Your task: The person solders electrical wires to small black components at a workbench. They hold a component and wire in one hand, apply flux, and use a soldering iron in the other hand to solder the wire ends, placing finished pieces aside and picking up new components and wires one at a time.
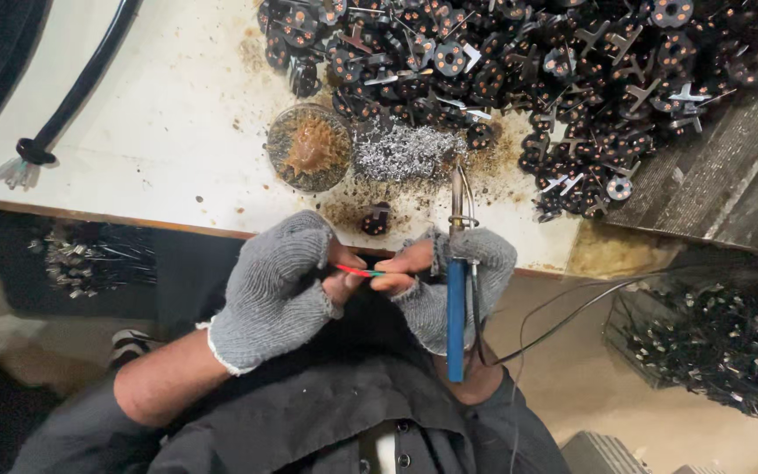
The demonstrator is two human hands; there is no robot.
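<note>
Close together, left hand (278,290) fingers pinched on red-green wires (360,271), right hand (449,281) fingers pinching wires, gripping blue soldering iron (456,307).

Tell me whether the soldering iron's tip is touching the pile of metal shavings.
Cannot tell. In the head view the soldering iron tip ends right at the edge of the metal shavings; no clear gap or contact.

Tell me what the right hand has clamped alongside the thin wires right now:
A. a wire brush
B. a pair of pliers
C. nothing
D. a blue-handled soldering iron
D: the right hand grips a blue-handled soldering iron, tip pointing at the table, while both hands pinch the red and green wires with the left hand.
</note>
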